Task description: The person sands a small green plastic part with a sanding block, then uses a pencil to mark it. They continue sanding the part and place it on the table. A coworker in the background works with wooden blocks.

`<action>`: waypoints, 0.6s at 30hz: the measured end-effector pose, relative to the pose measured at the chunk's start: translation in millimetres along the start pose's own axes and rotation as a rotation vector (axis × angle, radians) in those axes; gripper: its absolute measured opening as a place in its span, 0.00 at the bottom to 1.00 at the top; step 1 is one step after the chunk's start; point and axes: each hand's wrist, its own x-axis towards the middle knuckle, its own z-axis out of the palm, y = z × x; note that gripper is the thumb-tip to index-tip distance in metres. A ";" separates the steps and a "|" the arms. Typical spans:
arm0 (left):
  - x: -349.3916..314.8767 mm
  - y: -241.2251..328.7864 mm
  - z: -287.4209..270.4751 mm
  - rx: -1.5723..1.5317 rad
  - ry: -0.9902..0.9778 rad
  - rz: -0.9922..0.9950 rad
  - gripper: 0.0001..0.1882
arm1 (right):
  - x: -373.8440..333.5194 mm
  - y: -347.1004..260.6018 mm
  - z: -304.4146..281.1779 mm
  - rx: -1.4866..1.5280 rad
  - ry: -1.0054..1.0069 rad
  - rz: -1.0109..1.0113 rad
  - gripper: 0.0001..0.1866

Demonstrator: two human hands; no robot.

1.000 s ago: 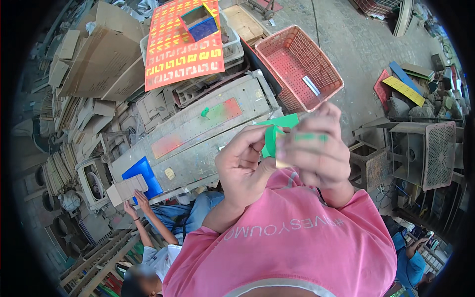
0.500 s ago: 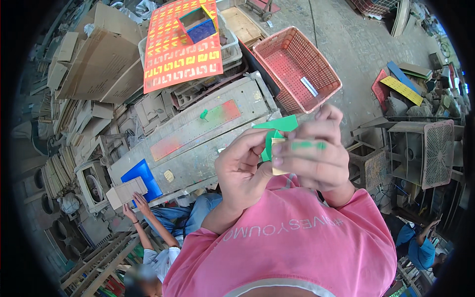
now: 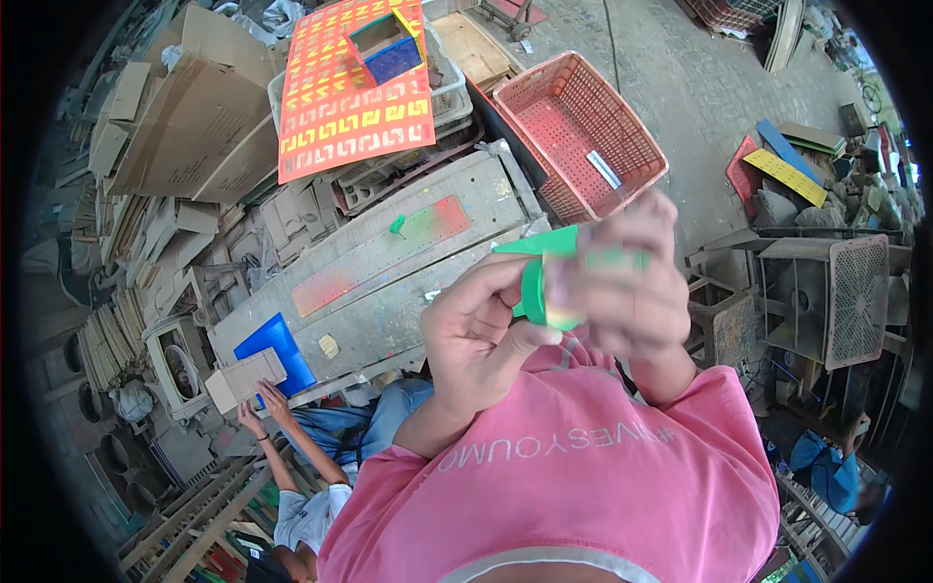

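My left hand (image 3: 476, 335) pinches a green painted piece (image 3: 532, 291) with a curved part between thumb and fingers; its flat part extends behind the fingers, above my hand. Against the curved part presses my right hand (image 3: 622, 287), closed and smeared by motion. A pale yellow, sheet-like piece (image 3: 561, 319) shows faintly under its fingertips, mostly hidden. A green smear lies across the right fingers. Both hands are held close together in front of my pink shirt, beyond the near right end of the workbench (image 3: 384, 325).
On the bench lie a red-and-green sprayed strip (image 3: 326, 282) with a small green piece (image 3: 397, 224) and a blue panel (image 3: 296, 364). A co-worker's hands (image 3: 264, 408) hold a cardboard piece (image 3: 255, 372). An orange stencil sheet (image 3: 335, 155), a red basket (image 3: 622, 146) and a wooden stool (image 3: 729, 325) stand around.
My right hand has shifted slightly over the green piece and is more blurred, covering most of the pale yellow piece. My left hand keeps its hold. The person at far right has moved.
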 end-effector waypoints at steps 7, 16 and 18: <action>0.4 -0.9 2.2 -0.151 -0.034 -0.035 0.22 | -2.4 10.1 -7.0 0.148 0.127 -0.013 0.15; -8.7 -10.4 -4.4 -0.325 -0.049 -0.300 0.26 | -10.3 1.7 -15.6 0.279 -0.045 -0.004 0.13; -4.5 -10.5 1.8 -0.461 -0.047 -0.327 0.24 | -9.4 -7.3 -21.8 0.364 -0.094 -0.012 0.13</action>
